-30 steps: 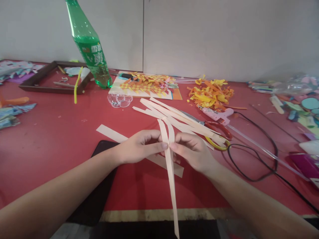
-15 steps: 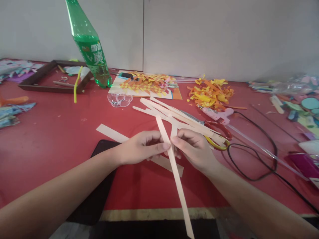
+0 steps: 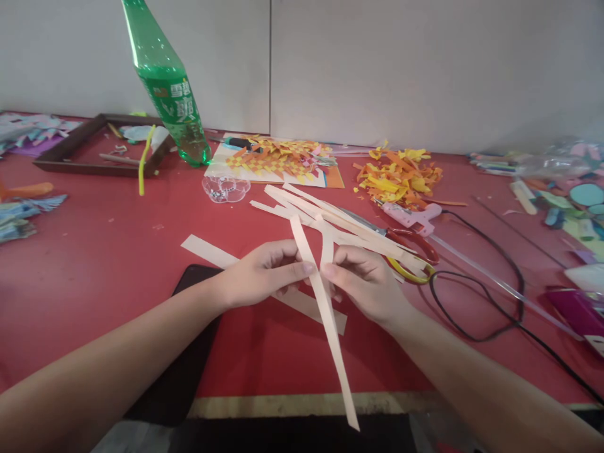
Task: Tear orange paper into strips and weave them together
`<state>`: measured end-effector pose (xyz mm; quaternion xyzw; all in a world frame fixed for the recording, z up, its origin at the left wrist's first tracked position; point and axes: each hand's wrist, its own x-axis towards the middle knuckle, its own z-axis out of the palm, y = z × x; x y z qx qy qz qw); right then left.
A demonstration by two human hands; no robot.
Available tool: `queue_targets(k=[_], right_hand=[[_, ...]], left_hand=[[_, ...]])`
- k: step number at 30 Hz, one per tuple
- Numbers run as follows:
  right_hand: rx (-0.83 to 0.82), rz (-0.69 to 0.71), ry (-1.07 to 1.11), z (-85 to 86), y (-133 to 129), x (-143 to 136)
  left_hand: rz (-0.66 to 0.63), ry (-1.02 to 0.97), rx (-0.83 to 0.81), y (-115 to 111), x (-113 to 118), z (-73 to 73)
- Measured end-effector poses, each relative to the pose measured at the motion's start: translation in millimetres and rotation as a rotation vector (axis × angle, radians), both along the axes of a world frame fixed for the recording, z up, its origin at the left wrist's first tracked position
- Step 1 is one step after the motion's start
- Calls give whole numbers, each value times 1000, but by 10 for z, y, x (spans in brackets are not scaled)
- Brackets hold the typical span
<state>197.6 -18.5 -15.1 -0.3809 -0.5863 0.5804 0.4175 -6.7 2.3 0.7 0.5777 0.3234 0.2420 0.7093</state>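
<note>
A long pale paper strip [image 3: 333,340] slants between my hands, its lower end past the table's front edge. My left hand [image 3: 268,274] pinches it near its upper part, thumb on top. My right hand [image 3: 365,280] pinches a second pale strip [image 3: 326,242], which stands up beside the first and crosses behind it. The fingertips behind the strips are partly hidden. Under my hands another pale strip [image 3: 207,251] lies flat on the table. Just beyond, a bundle of pale strips [image 3: 302,204] rests over scissors [image 3: 415,242] with red and yellow handles.
On the red table [image 3: 141,251], a black phone-like slab [image 3: 174,371] lies under my left forearm. A pink glue gun [image 3: 415,217] with a black cable [image 3: 521,289] is at right. Behind are orange-yellow paper scraps [image 3: 401,179], a green bottle [image 3: 170,94] and a dark frame [image 3: 70,141].
The long strip's lower end has swung up and slightly left. Both hands have shifted slightly left, each keeping its pinch.
</note>
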Motion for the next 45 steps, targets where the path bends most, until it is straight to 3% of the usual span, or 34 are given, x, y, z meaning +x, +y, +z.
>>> queue_targets(k=[4, 10, 17, 25, 29, 35, 40, 45], right_hand=[[8, -35, 15, -1, 9, -5], [-32, -25, 42, 4, 3, -13], [-120, 92, 68, -35, -20, 10], [-57, 24, 66, 0, -9, -14], [-27, -13, 91, 11, 10, -23], [-108, -11, 80, -7, -2, -22], [-183, 84, 105, -27, -23, -11], [-166, 64, 62, 21, -37, -20]], left_hand=[[5, 32, -17, -3, -6, 21], [-169, -23, 94, -16, 11, -15], [-139, -113, 49, -11, 27, -52], [-60, -56, 51, -10, 5, -32], [11, 44, -43, -15, 4, 23], [-143, -99, -42, -28, 25, 12], [-119, -147, 19, -18, 25, -23], [-51, -84, 72, -6, 20, -22]])
